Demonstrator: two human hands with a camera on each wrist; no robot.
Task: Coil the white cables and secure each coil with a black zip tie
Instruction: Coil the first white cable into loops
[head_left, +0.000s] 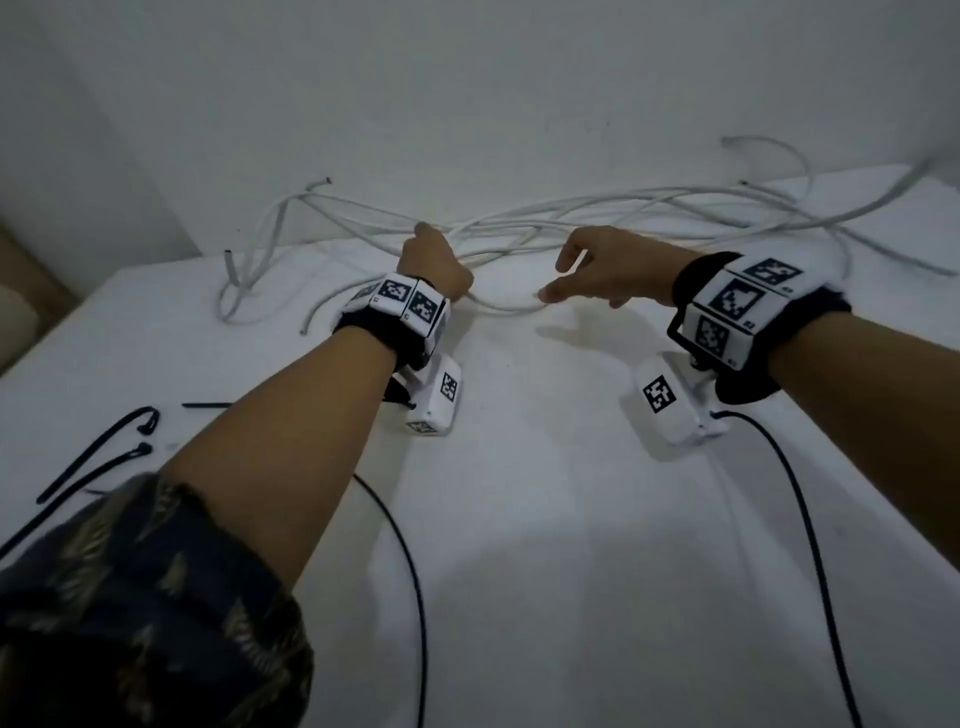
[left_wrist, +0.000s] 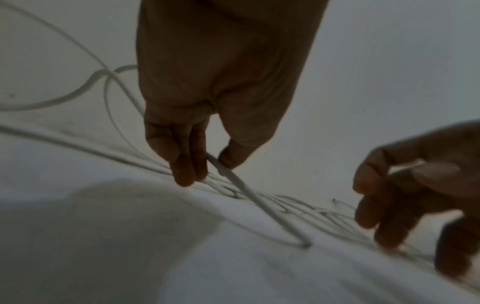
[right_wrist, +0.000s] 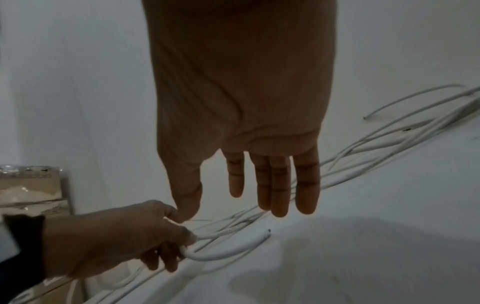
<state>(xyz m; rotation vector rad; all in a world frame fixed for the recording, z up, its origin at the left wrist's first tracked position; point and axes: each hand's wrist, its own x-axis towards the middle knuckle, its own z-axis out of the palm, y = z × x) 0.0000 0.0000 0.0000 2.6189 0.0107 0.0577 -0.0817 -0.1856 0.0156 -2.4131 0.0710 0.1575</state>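
Several loose white cables (head_left: 597, 213) sprawl in a tangle across the far side of the white table (head_left: 545, 519). My left hand (head_left: 436, 265) pinches one white cable (left_wrist: 233, 179) between thumb and fingers near its free end (right_wrist: 265, 236). That cable curves from the left hand (right_wrist: 124, 236) toward the right. My right hand (head_left: 597, 270) hovers just above the table beside that cable end, fingers straight and spread (right_wrist: 275, 185), holding nothing. Black zip ties (head_left: 98, 457) lie at the table's left front edge.
Black leads (head_left: 410, 571) from the wrist cameras trail over the near table. A white wall (head_left: 467, 78) rises right behind the cables. Cardboard boxes (right_wrist: 31, 185) stand off the table's left side. A cable (head_left: 883, 202) runs off the far right corner.
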